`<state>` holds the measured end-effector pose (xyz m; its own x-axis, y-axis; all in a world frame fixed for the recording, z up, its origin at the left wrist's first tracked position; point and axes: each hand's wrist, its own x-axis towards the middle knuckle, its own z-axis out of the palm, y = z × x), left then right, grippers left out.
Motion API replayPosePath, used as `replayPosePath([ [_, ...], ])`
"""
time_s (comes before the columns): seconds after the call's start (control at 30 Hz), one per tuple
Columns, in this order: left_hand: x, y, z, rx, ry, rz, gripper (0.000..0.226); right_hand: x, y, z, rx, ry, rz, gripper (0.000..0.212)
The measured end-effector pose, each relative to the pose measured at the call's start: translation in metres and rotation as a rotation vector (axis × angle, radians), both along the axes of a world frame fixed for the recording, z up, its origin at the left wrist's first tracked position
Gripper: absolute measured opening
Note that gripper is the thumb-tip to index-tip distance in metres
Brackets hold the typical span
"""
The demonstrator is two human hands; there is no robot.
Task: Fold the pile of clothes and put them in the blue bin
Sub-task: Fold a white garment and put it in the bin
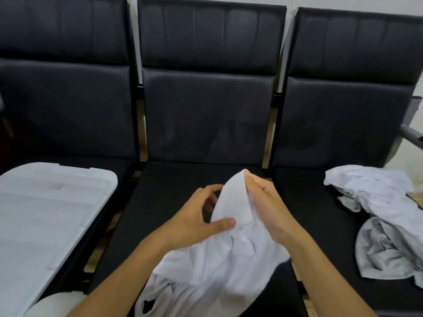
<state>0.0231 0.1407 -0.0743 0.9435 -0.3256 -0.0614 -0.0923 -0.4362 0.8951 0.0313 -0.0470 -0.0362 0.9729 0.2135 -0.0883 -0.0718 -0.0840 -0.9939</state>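
Head view: both hands, left hand [196, 216] and right hand [263, 202], pinch a crumpled white cotton garment [219, 266] over the middle black seat [174, 179]. Nothing looks folded; rumpled white-and-grey clothes [375, 202] wait right; no blue bin visible.

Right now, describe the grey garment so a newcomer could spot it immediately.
Start at the row of black seats and go to the rightmost seat, where loose clothes lie. The grey garment is the crumpled piece nearest the camera, below the white clothes. Its darker grey tone separates it from the white pieces.
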Motion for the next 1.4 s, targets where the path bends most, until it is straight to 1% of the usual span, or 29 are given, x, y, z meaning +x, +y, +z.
replayPosePath([
  [0.03,0.001,-0.002,-0.001,-0.004,0.011,0.003,0.048,0.001,0.001,0.001,0.028,0.031,-0.003,0.041],
  [0.07,0.003,-0.001,-0.003,0.006,0.015,0.022,0.034,0.004,0.002,0.0,0.052,0.066,-0.051,0.057],
  [0.1,0.005,0.0,-0.006,0.048,0.013,0.045,0.018,0.007,0.002,-0.001,0.086,0.091,-0.117,0.066],
  [0.13,0.007,0.003,-0.008,0.127,-0.005,0.067,0.008,0.008,0.001,0.001,0.133,0.088,-0.189,0.06],
  [0.2,0.012,0.011,-0.015,0.304,-0.039,0.109,0.016,0.011,-0.004,0.003,0.212,0.064,-0.287,0.04],
  [0.3,0.017,0.02,-0.018,0.412,0.007,0.158,0.023,0.016,-0.019,0.003,0.276,0.094,-0.456,0.037],
  [0.33,0.017,0.021,-0.016,0.384,0.049,0.179,0.025,0.017,-0.024,0.002,0.275,0.117,-0.513,0.035],
  [0.37,0.017,0.02,-0.014,0.304,0.1,0.207,0.026,0.021,-0.032,-0.001,0.273,0.146,-0.563,0.033],
  [0.43,0.015,0.018,-0.012,0.095,0.161,0.245,0.02,0.024,-0.045,-0.003,0.23,0.193,-0.617,0.027],
  [0.47,0.014,0.017,-0.01,0.029,0.147,0.234,0.015,0.023,-0.051,-0.002,0.213,0.218,-0.628,0.025],
  [0.53,0.011,0.015,-0.011,0.057,0.083,0.131,0.002,0.021,-0.061,-0.005,0.187,0.279,-0.623,0.024],
  [0.6,0.005,0.009,-0.021,0.206,0.119,-0.055,0.02,0.017,-0.066,-0.007,0.213,0.337,-0.558,0.029],
  [0.67,-0.007,0.0,-0.035,0.473,0.188,-0.266,0.048,0.015,-0.069,-0.009,0.293,0.412,-0.466,0.042],
  [0.7,-0.013,-0.005,-0.044,0.642,0.154,-0.354,0.058,0.015,-0.073,-0.01,0.292,0.41,-0.463,0.044],
  [0.73,-0.016,-0.009,-0.051,0.785,0.091,-0.405,0.059,0.013,-0.073,-0.005,0.295,0.395,-0.444,0.043],
  [0.77,-0.015,-0.011,-0.056,0.877,0.021,-0.404,0.051,0.016,-0.079,-0.006,0.293,0.384,-0.461,0.041],
  [0.8,-0.013,-0.011,-0.056,0.932,-0.053,-0.362,0.035,0.015,-0.083,-0.003,0.337,0.395,-0.471,0.042],
  [0.83,-0.008,-0.01,-0.054,0.954,-0.1,-0.299,0.02,0.016,-0.089,-0.005,0.347,0.404,-0.505,0.041],
  [0.87,-0.002,-0.008,-0.049,0.95,-0.115,-0.23,0.015,0.015,-0.092,-0.002,0.315,0.395,-0.516,0.039],
  [0.9,0.005,-0.004,-0.045,0.922,-0.103,-0.171,0.016,0.016,-0.094,-0.003,0.269,0.377,-0.555,0.036],
  [0.93,0.009,0.0,-0.041,0.843,-0.07,-0.081,0.018,0.013,-0.095,-0.002,0.252,0.364,-0.589,0.031],
  [1.0,0.018,0.011,-0.037,0.527,-0.011,0.177,0.023,0.013,-0.097,-0.008,0.173,0.356,-0.676,0.022],
  [1.03,0.021,0.015,-0.035,0.339,0.006,0.314,0.025,0.016,-0.1,-0.013,0.081,0.334,-0.715,0.021],
  [1.1,0.025,0.02,-0.022,-0.003,0.013,0.534,0.029,0.023,-0.105,-0.022,-0.093,0.279,-0.763,0.027],
  [1.17,0.026,0.024,-0.004,-0.24,0.033,0.639,0.032,0.027,-0.112,-0.032,-0.201,0.223,-0.778,0.033],
  [1.2,0.025,0.026,0.004,-0.273,0.035,0.646,0.032,0.028,-0.113,-0.034,-0.266,0.184,-0.789,0.035],
  [1.3,0.021,0.032,0.019,-0.131,-0.012,0.541,0.033,0.031,-0.118,-0.047,-0.521,0.008,-0.805,0.04],
  [1.33,0.02,0.033,0.022,-0.124,0.011,0.498,0.033,0.032,-0.116,-0.048,-0.6,-0.053,-0.781,0.036],
  [1.4,0.018,0.034,0.023,-0.166,0.109,0.391,0.032,0.031,-0.107,-0.046,-0.668,-0.162,-0.725,0.017],
])
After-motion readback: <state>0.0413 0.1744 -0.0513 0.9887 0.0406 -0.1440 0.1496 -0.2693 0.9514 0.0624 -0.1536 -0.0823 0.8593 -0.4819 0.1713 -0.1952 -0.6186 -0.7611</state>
